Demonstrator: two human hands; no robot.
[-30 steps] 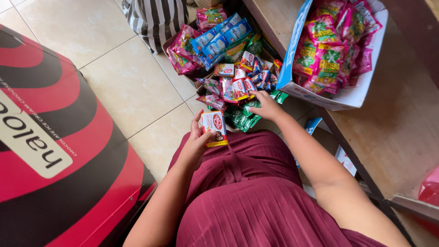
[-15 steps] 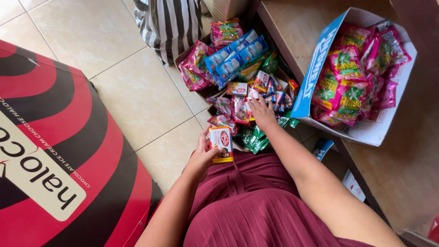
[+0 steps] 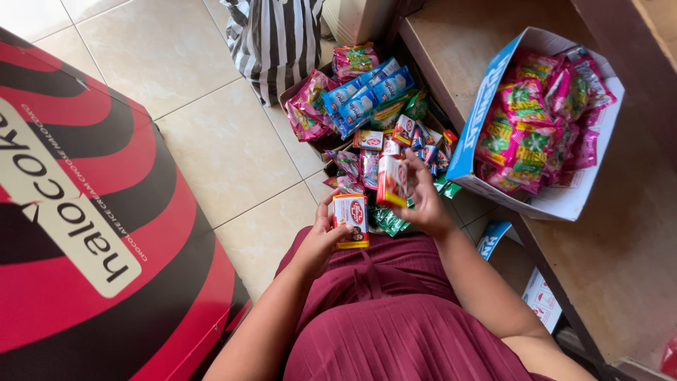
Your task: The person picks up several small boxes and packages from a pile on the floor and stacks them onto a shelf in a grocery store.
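Note:
My left hand (image 3: 321, 236) holds a small stack of red and white boxed soap bars (image 3: 351, 219) above my lap. My right hand (image 3: 423, 201) grips another red and white soap box (image 3: 392, 181), lifted just off a pile of mixed small packets (image 3: 381, 134) on the floor in front of me. The two hands are close together, with the boxes a few centimetres apart. I wear a maroon pleated garment (image 3: 395, 317).
A white and blue carton (image 3: 486, 99) full of pink and green sachets (image 3: 536, 120) rests on a wooden shelf (image 3: 635, 233) at the right. A striped bag (image 3: 275, 39) stands behind the pile. A big red, black and white cabinet (image 3: 84, 212) fills the left. Tiled floor (image 3: 204, 120) lies between.
My right hand has picked a soap box out of the pile and drawn it back towards the stack in my left hand. The view has tilted slightly downward.

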